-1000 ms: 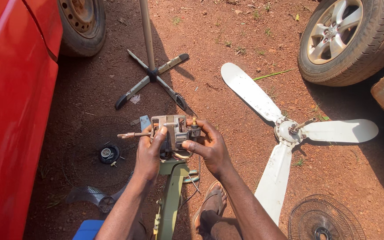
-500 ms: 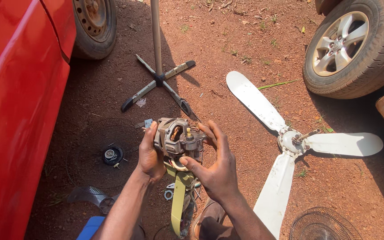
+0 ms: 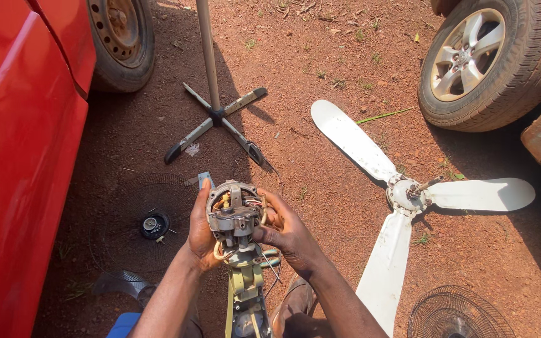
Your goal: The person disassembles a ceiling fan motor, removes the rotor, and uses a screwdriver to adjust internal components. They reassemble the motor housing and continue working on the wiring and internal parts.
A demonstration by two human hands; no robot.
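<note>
You hold the fan motor (image 3: pixel 233 216) between both hands over the red dirt, atop its greenish neck (image 3: pixel 245 294). Your left hand (image 3: pixel 200 235) cups its side; your right hand (image 3: pixel 289 235) clasps the other, so each grip grasps the motor. It looks heavy, rigid metal, with thin wires that could snag or tear. Hold the casing, not the wiring. The blades (image 3: pixel 408 194) lie well apart.

A white three-bladed fan propeller (image 3: pixel 408 206) lies on red dirt, a grey cross-shaped stand base (image 3: pixel 215 122) nearby, red car body (image 3: pixel 20 144) alongside.
</note>
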